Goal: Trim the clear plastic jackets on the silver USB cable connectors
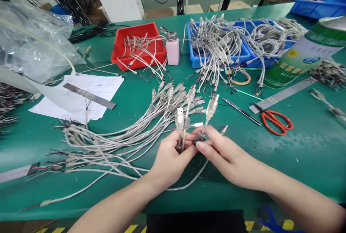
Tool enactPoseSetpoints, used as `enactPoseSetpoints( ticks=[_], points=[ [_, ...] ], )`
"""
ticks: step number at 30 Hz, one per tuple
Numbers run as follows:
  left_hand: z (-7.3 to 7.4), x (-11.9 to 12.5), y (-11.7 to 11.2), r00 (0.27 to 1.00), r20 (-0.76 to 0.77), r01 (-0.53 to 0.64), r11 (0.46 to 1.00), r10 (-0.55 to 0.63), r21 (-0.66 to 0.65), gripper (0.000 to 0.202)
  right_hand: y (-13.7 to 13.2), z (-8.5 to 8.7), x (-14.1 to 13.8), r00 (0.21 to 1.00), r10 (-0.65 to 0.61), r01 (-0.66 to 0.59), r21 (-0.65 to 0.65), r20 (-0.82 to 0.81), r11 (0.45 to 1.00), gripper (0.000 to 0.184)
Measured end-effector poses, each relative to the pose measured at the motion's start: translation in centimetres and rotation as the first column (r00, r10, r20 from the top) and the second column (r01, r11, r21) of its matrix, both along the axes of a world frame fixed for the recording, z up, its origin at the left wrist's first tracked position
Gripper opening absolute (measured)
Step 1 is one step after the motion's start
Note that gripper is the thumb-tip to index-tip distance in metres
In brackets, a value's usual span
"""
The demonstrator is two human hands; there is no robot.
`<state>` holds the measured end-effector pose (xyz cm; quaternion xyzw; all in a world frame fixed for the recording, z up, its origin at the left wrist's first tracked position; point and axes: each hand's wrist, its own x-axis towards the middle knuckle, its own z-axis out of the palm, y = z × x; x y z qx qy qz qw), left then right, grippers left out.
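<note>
My left hand point(171, 155) is closed around USB cables, and a metal USB plug point(179, 119) stands up out of the fist with another plug point(190, 97) just behind it. Close beside it, my right hand point(224, 155) pinches a USB cable at the dark lump below its clear plug point(212, 106). The fingertips of both hands nearly meet. To the left lies a bundle of grey USB cables point(137, 126), plugs toward the middle and stripped wire ends toward the left. Part of the held cables is hidden behind my fingers.
Behind stand a red bin point(154, 31) with cables, a pink pump bottle point(173, 51) and a blue bin point(193, 58) heaped with cables. Right are a pen point(241, 111), orange-handled scissors point(278, 121), a steel ruler point(282, 96) and a green can point(302, 56). Papers point(72, 99) lie left.
</note>
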<state>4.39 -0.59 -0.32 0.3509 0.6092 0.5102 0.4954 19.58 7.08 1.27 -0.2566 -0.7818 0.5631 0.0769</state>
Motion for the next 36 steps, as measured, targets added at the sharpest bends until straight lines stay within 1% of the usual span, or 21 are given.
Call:
enactPoseSetpoints(
  ticks=[2,4,6,7,8,9,10,11,12,13,14,15,16,17,18,20,26,30,33,36],
  points=[
    [0.1,0.0,0.0,1.000,-0.023,-0.001,1.000,0.002,0.013,0.020,-0.2,-0.2,-0.1,1.000,-0.023,0.023,0.062,-0.008,0.998,0.025],
    [0.3,0.0,0.0,1.000,-0.029,0.012,1.000,-0.011,0.007,0.018,-0.1,-0.5,-0.2,0.998,-0.050,0.055,0.168,-0.030,0.984,0.024],
    [0.5,-0.1,0.1,0.999,-0.002,0.049,0.998,-0.049,-0.031,0.018,0.5,-0.8,-0.2,0.991,-0.126,0.136,0.289,-0.053,0.947,0.024],
    [0.5,-0.2,0.2,0.997,0.031,0.072,0.996,-0.070,-0.055,0.019,0.9,-1.0,-0.1,0.983,-0.172,0.184,0.321,-0.067,0.929,0.026],
    [0.4,-0.2,0.2,0.993,0.078,0.089,0.993,-0.084,-0.074,0.020,1.3,-1.1,-0.1,0.974,-0.210,0.227,0.319,-0.087,0.920,0.026],
    [0.3,-0.3,0.3,0.987,0.131,0.101,0.991,-0.089,-0.087,0.020,1.7,-1.2,-0.1,0.966,-0.236,0.256,0.271,-0.105,0.928,0.026],
    [0.2,-0.3,0.4,0.979,0.187,0.106,0.990,-0.087,-0.094,0.020,1.9,-1.3,-0.1,0.961,-0.250,0.269,0.177,-0.122,0.947,0.026],
    [0.0,-0.3,0.5,0.968,0.238,0.106,0.990,-0.080,-0.097,0.020,2.1,-1.4,-0.1,0.956,-0.260,0.269,0.046,-0.136,0.962,0.027],
    [-0.2,-0.4,0.6,0.956,0.283,0.109,0.989,-0.077,-0.098,0.021,2.2,-1.4,-0.2,0.949,-0.277,0.264,-0.105,-0.149,0.959,0.028],
    [-0.4,-0.4,0.6,0.944,0.321,0.114,0.989,-0.077,-0.097,0.023,2.2,-1.4,-0.3,0.939,-0.305,0.259,-0.255,-0.161,0.932,0.030],
    [-0.5,-0.5,0.7,0.932,0.353,0.124,0.988,-0.082,-0.096,0.024,2.1,-1.5,-0.3,0.925,-0.340,0.255,-0.385,-0.170,0.887,0.030],
    [-0.6,-0.5,0.8,0.921,0.380,0.132,0.987,-0.087,-0.094,0.025,2.0,-1.5,-0.4,0.910,-0.374,0.249,-0.485,-0.178,0.838,0.028],
    [-0.6,-0.5,0.8,0.911,0.402,0.141,0.986,-0.094,-0.089,0.025,1.9,-1.6,-0.5,0.895,-0.404,0.244,-0.552,-0.189,0.797,0.026],
    [-0.7,-0.6,0.8,0.902,0.420,0.150,0.985,-0.101,-0.083,0.023,1.8,-1.6,-0.6,0.883,-0.426,0.238,-0.592,-0.199,0.770,0.024],
    [-0.6,-0.6,0.8,0.894,0.434,0.157,0.985,-0.108,-0.078,0.022,1.7,-1.6,-0.6,0.874,-0.438,0.232,-0.611,-0.211,0.757,0.023],
    [-0.5,-0.6,0.7,0.884,0.453,0.162,0.985,-0.115,-0.066,0.020,1.6,-1.7,-0.6,0.865,-0.447,0.227,-0.620,-0.226,0.751,0.022],
    [-0.3,-0.6,0.4,0.879,0.458,0.187,0.980,-0.133,-0.074,0.028,1.6,-2.3,-0.5,0.852,-0.463,0.261,-0.571,-0.242,0.779,0.023],
    [-0.1,-0.5,0.3,0.871,0.475,0.198,0.975,-0.127,-0.102,0.027,1.7,-2.6,-0.6,0.854,-0.460,0.259,-0.567,-0.243,0.782,0.024],
    [0.1,-0.5,0.2,0.858,0.497,0.204,0.974,-0.129,-0.099,0.025,1.8,-2.4,-0.6,0.864,-0.444,0.225,-0.606,-0.238,0.763,0.024],
    [0.0,-0.5,0.2,0.861,0.489,0.206,0.975,-0.139,-0.086,0.027,1.8,-2.1,-0.7,0.872,-0.435,0.209,-0.633,-0.225,0.746,0.025]
  ],
)
